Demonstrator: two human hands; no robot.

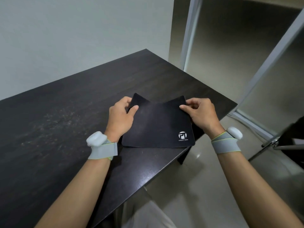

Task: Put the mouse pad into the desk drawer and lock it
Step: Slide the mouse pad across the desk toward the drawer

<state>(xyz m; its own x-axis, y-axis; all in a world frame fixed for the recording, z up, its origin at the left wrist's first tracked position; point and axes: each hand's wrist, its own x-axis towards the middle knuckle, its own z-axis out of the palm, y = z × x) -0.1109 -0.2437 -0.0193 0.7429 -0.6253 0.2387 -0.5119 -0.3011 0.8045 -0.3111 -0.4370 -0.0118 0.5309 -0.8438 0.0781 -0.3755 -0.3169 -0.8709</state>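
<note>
From the head camera: both hands are on the flat black rectangular fabric mouse pad [157, 124], the one with a white round logo printed in its near right corner. The left hand [120, 119] pinches the far left corner, thumb on top and fingers curled under; the right hand [199, 115] pinches the far right corner the same way. The far edge is raised and sags between the two grips, while the near edge lies at or just above the dark wood-grain desk top [65, 116], close to its right-hand end.

By my reading this is the very start. The pad is picked up but not stowed; finding the drawer, opening it, sliding the pad in, closing and locking are all left. No drawer, handle, key or lock shows anywhere here, so where it sits I cannot tell.

Around: grey bands with white pods [97, 139] on both wrists, a pale wall behind, glass panels in grey frames [187, 46] to the right, a chrome bar [273, 143] at the right edge. Nothing else lies on the desk.
</note>
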